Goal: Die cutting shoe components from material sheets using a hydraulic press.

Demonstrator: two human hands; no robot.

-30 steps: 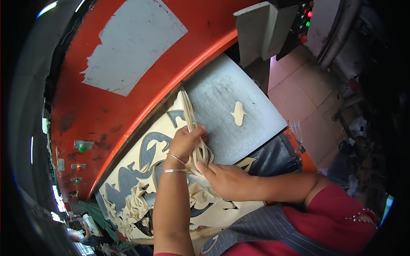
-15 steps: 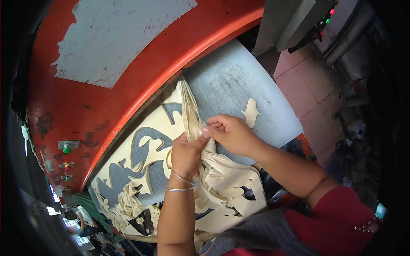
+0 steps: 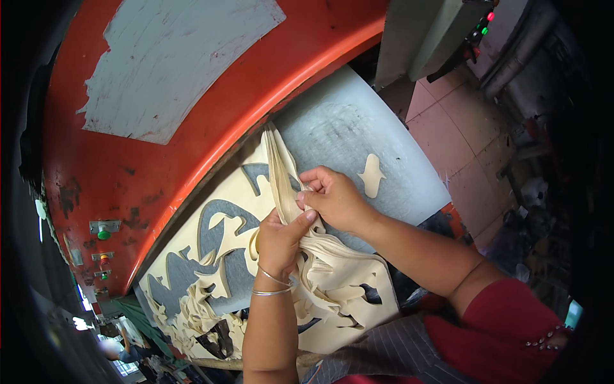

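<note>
A bunch of layered cream sheet material (image 3: 279, 168), with shapes cut out of it, stretches from under the red machine toward me. My left hand (image 3: 281, 240) is closed round the gathered layers, its thumb lying across the top. Just above it, my right hand (image 3: 329, 197) pinches the right edge of the same layers between thumb and fingers. Below my hands the layers spread into loose folds (image 3: 339, 275) with holes in them. A small cut-out piece (image 3: 371, 176) lies apart on the pale cutting board (image 3: 409, 166), right of my hands.
The red machine beam (image 3: 211, 121) arches over the board's far side, with several buttons (image 3: 103, 234) at its left end. Cream scraps (image 3: 195, 313) pile at the near left. A grey metal housing (image 3: 419, 45) stands at the far right, above a tiled floor (image 3: 448, 137).
My right hand has moved slightly up and left along the layers, its thumb now apart from my left thumb. The left hand keeps its grip. The whole view has shifted a little.
</note>
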